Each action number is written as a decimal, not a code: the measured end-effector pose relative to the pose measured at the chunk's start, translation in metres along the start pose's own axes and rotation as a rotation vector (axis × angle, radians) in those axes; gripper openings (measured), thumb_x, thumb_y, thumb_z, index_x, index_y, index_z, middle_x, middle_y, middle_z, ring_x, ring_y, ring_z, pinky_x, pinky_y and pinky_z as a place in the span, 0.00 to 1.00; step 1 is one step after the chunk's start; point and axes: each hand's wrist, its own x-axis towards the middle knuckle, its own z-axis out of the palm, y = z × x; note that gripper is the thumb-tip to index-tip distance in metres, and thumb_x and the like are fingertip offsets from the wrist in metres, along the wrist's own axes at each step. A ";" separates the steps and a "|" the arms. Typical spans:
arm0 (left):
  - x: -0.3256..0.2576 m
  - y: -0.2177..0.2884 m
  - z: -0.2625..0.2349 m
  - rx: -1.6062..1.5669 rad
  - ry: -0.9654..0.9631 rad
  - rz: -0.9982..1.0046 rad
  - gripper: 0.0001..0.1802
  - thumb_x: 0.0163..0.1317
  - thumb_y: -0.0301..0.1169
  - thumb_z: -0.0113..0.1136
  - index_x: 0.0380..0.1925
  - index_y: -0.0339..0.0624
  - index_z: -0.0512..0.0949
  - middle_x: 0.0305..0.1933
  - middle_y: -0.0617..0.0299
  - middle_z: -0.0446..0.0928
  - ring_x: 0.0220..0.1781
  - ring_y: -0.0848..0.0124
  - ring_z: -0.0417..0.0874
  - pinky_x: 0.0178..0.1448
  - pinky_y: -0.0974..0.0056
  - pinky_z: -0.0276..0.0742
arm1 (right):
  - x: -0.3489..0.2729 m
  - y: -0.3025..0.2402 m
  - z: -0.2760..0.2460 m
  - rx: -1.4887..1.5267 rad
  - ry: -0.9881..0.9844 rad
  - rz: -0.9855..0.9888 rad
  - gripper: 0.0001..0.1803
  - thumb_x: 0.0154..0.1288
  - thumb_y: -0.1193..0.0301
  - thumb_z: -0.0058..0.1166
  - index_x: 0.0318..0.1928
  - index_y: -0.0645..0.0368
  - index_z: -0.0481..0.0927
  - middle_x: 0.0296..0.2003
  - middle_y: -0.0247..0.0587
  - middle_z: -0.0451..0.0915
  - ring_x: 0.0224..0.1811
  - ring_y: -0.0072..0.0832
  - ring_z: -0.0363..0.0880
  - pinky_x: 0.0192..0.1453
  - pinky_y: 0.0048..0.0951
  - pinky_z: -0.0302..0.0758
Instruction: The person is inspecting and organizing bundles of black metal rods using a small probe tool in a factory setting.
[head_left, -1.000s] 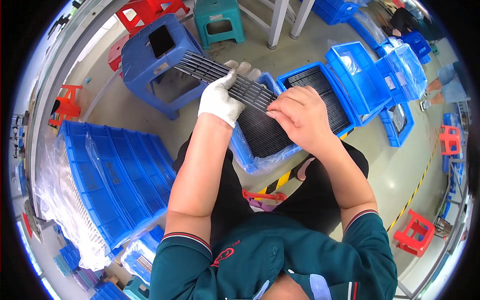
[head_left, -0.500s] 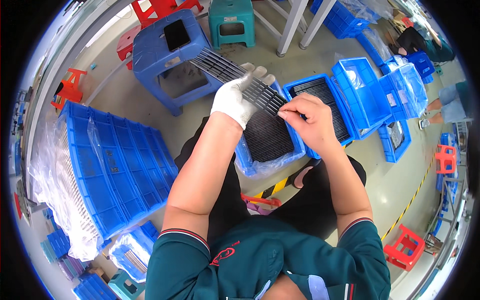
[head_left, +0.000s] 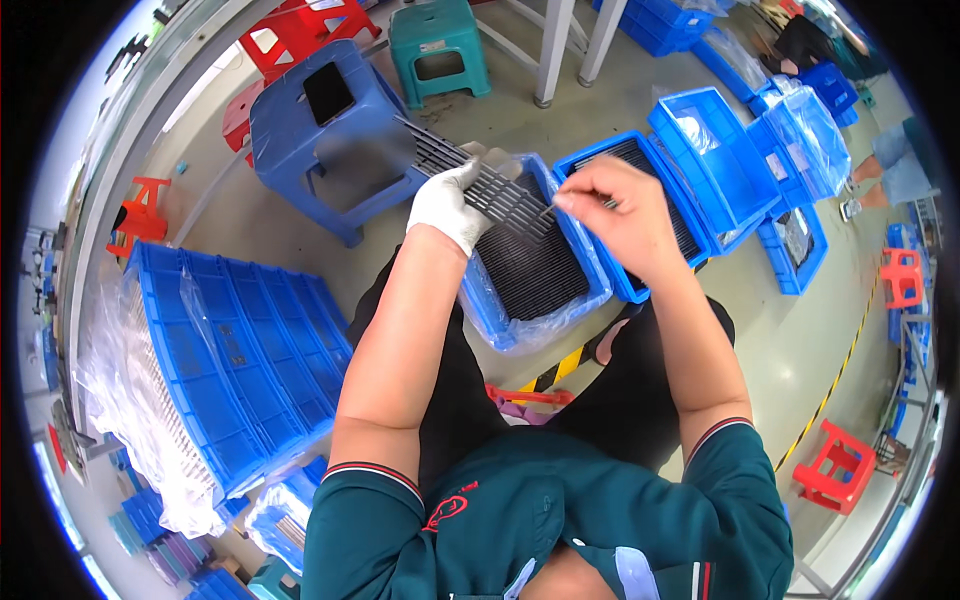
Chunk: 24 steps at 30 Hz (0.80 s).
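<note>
My left hand (head_left: 440,208), in a white glove, is closed around a flat bundle of long dark strips (head_left: 505,203), held tilted in front of me. My right hand (head_left: 630,215) is bare, its thumb and forefinger pinched beside the bundle's near right end. Between those fingertips shows the end of a thin dark strip (head_left: 549,210); most of it is hidden by the fingers. Beneath the bundle, a blue crate (head_left: 598,290) lined with clear plastic holds rows of similar dark strips (head_left: 530,275).
Beside it stands another blue crate (head_left: 632,294) of dark strips, with a blue bin (head_left: 715,175) to its right. Stacked blue crates (head_left: 235,350) rise on my left. A blue stool (head_left: 280,125) carrying a phone (head_left: 328,93) and a green stool (head_left: 440,40) stand ahead.
My right hand has drawn slightly away from the bundle's end, with a thin strip end now showing at its fingertips. My left hand still holds the bundle. The whole view has shifted slightly.
</note>
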 end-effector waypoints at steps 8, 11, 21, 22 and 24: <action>0.044 -0.023 -0.047 0.333 0.122 -0.200 0.04 0.67 0.28 0.50 0.36 0.42 0.74 0.33 0.52 0.77 0.38 0.52 0.80 0.52 0.38 0.75 | -0.007 -0.001 -0.046 0.037 0.157 0.062 0.05 0.58 0.74 0.62 0.33 0.62 0.83 0.29 0.35 0.78 0.31 0.22 0.76 0.37 0.22 0.72; 0.082 -0.049 -0.104 0.523 0.058 -0.352 0.03 0.63 0.28 0.53 0.34 0.42 0.75 0.30 0.52 0.77 0.35 0.52 0.80 0.46 0.42 0.77 | -0.017 -0.004 -0.058 0.009 0.151 0.046 0.04 0.59 0.75 0.62 0.33 0.63 0.83 0.31 0.35 0.79 0.34 0.23 0.76 0.39 0.22 0.72; 0.169 -0.156 -0.224 1.392 0.237 -0.696 0.02 0.61 0.28 0.58 0.31 0.43 0.78 0.27 0.57 0.79 0.27 0.59 0.81 0.34 0.49 0.76 | -0.043 0.002 -0.088 -0.240 0.242 -0.090 0.07 0.49 0.82 0.64 0.31 0.62 0.81 0.28 0.39 0.78 0.29 0.30 0.77 0.32 0.25 0.72; 0.185 -0.152 -0.233 1.453 0.225 -0.670 0.01 0.59 0.26 0.59 0.29 0.45 0.78 0.27 0.57 0.79 0.25 0.59 0.81 0.34 0.48 0.77 | -0.043 -0.002 -0.090 -0.263 0.231 -0.098 0.07 0.49 0.83 0.63 0.31 0.63 0.81 0.28 0.40 0.78 0.29 0.31 0.77 0.32 0.26 0.73; 0.210 -0.149 -0.234 1.803 0.206 -0.597 0.03 0.55 0.25 0.62 0.28 0.38 0.81 0.29 0.51 0.81 0.27 0.58 0.82 0.34 0.50 0.78 | -0.046 0.000 -0.090 -0.265 0.209 -0.082 0.08 0.48 0.83 0.63 0.31 0.64 0.81 0.28 0.43 0.77 0.29 0.32 0.77 0.31 0.26 0.72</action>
